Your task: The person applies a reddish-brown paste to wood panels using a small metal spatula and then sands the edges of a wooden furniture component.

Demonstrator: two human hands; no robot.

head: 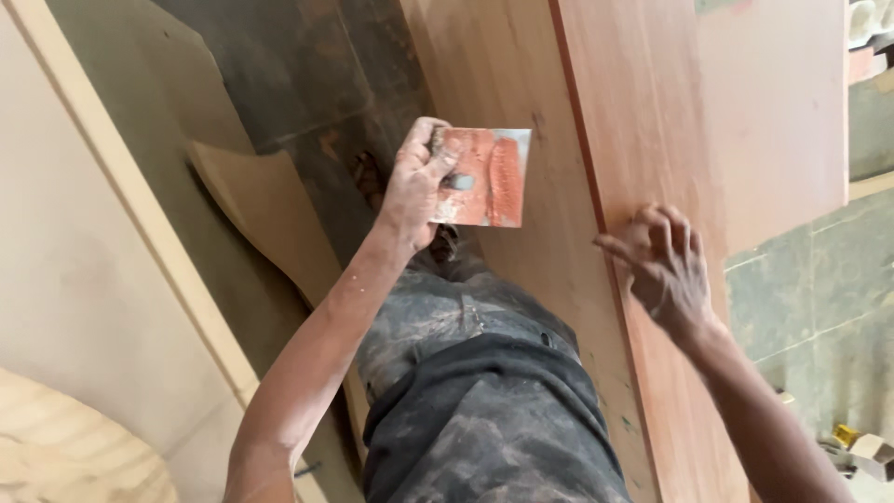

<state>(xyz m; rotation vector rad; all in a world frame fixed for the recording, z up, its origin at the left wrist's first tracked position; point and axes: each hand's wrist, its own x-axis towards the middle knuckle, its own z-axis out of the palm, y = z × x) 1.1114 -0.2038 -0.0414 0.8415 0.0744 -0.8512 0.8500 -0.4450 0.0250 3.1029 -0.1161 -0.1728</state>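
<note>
My left hand (416, 183) grips a flat square metal scraper blade (486, 177) smeared with reddish-brown filler, held above my legs. My right hand (666, 267) rests with fingers spread on the top face of a large reddish-brown wooden panel (652, 121), near its left edge. The panel's side face (494, 74) runs down beside my legs. My dusty dark trousers (484, 410) fill the lower middle of the view.
Pale boards (84, 233) lean at the left, with a curved cut-out piece (261, 205) beside them and a round plywood piece (65, 447) at the lower left. A tiled floor (810, 307) lies at the right, with small items (861, 452) on it.
</note>
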